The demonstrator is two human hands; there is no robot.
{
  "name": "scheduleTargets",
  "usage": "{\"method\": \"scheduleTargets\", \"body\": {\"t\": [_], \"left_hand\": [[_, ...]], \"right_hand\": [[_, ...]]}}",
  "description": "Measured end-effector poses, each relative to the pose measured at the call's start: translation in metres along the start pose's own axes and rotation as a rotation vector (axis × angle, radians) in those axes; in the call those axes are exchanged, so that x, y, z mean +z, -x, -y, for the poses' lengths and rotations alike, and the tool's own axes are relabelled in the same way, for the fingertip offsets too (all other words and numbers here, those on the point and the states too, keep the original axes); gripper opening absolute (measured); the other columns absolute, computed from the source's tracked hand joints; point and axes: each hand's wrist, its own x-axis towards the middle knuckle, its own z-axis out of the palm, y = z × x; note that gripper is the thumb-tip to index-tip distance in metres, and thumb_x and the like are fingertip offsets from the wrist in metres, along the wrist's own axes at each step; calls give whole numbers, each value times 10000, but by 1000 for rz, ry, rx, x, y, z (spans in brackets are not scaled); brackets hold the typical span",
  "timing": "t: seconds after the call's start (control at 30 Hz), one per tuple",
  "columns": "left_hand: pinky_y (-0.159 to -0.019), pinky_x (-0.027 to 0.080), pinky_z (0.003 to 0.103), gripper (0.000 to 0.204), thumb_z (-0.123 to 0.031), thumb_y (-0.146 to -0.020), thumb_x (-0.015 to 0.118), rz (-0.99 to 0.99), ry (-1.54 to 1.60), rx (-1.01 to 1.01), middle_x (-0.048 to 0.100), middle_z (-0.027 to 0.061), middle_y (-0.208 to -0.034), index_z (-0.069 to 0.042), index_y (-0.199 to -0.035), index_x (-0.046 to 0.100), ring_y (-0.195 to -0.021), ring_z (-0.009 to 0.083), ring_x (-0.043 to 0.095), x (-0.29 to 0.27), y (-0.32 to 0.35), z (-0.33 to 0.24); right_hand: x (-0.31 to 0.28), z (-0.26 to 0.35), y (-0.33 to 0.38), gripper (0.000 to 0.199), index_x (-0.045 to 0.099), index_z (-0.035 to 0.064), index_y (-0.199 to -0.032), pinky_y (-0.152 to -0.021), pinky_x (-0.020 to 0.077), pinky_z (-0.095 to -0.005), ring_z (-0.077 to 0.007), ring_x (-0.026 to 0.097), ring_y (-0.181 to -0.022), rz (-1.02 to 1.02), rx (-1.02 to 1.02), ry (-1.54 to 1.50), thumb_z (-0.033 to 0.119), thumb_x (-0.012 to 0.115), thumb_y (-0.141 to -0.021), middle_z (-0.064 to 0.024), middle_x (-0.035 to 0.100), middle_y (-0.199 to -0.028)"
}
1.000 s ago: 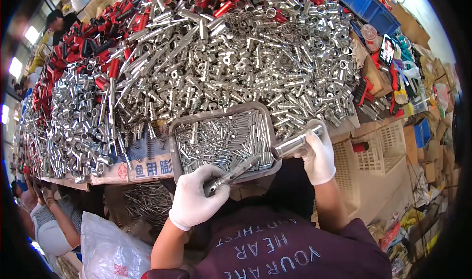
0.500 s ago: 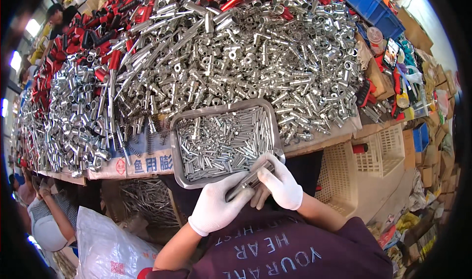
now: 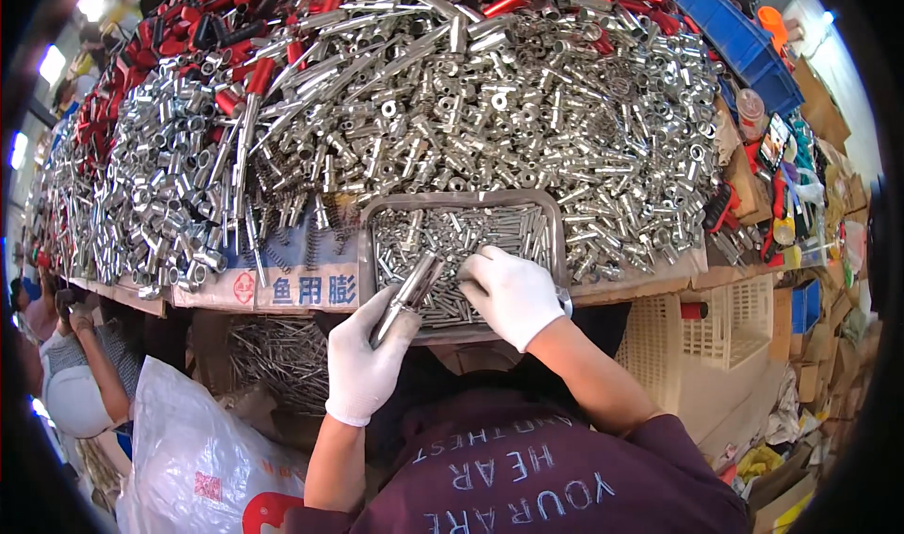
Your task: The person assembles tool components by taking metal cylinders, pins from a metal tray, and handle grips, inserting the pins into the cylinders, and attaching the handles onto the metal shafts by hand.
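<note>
left hand [image 3: 365,360] gripping metal tube [image 3: 407,297], right hand [image 3: 511,292] in parts tray [image 3: 556,216]

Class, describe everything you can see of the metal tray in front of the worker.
The shallow grey metal tray is rectangular with rounded corners and a raised rim. It sits at the table's near edge, below the big heap of shiny metal tubes, and holds small silvery pins. The white-gloved right hand rests on its contents; the white-gloved left hand holds a shiny metal tube over its near left corner.
</note>
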Motion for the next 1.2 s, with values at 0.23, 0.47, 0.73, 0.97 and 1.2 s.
{"method": "scheduleTargets", "body": {"t": [0.23,0.47,0.73,0.97,1.2], "left_hand": [[-711,513,264,368,-139,-865,703,28,-52,66,697,142,-803,39,-1183,647,-748,68,615,3,-3,-2],[-631,510,290,276,-147,-846,725,75,-168,124,665,154,-754,4,-1071,673,-630,152,652,9,-2,-18],[-612,508,315,263,-114,-834,701,-3,-168,159,653,162,-741,5,-1066,669,-666,213,641,18,-6,-19],[-602,525,357,311,-144,-792,749,-118,-324,313,672,160,-790,-40,-1077,677,-689,321,680,29,-8,-17],[-631,533,331,350,-100,-810,725,40,-78,367,676,153,-782,-48,-1152,672,-672,285,691,27,-11,-40]], "right_hand": [[-30,20,15,57,641,-37,-926,-646,556,-242,-129,693,-731,-177,194,-859,-62,628,-877,-88,702,-838],[-23,28,15,115,654,8,-908,-612,552,-258,-145,690,-671,-247,-81,-474,25,733,-825,-71,696,-784],[-6,27,11,150,636,49,-847,-563,558,-306,-228,703,-632,-436,-237,-192,30,766,-774,-91,702,-757],[-2,22,7,128,621,17,-861,-578,552,-287,-184,698,-635,-380,-133,-280,25,735,-803,-97,697,-754],[-25,20,6,287,628,-92,-1110,-940,503,-331,-188,657,-1008,41,367,-1339,25,591,-850,-141,689,-1092]]}}
